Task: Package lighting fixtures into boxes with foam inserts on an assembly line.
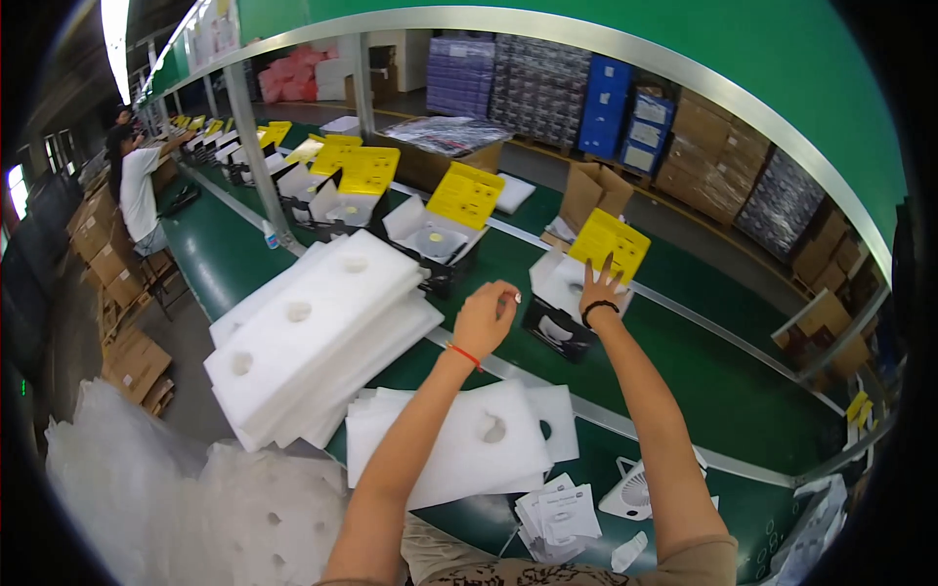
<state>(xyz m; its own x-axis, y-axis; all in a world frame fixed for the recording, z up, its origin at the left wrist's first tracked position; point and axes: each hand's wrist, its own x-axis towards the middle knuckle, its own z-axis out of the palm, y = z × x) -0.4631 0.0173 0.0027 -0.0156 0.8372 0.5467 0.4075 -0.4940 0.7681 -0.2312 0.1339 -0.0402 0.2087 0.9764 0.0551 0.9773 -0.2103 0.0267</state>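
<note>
My right hand (602, 290) has its fingers spread and reaches over an open carton (558, 330), its fingertips at the carton's raised yellow flap (611, 244). A pale piece shows inside the carton, partly hidden by that hand. To the left, apart from the carton, my left hand (489, 317) is closed with its fingers curled; a tiny pale spot shows at the fingertips, too small to name. Below my left forearm lie white foam sheets (454, 444) with round cut-outs. A taller stack of foam sheets (313, 322) leans beside them.
More open cartons with yellow flaps (466, 195) line the green conveyor belt (703, 352). Near me are paper leaflets (567, 515) and a white fan-like device (628, 493). Clear plastic bags (264, 508) bulge at lower left. Another person (140, 186) works farther along. A metal post (256, 146) stands beside the belt.
</note>
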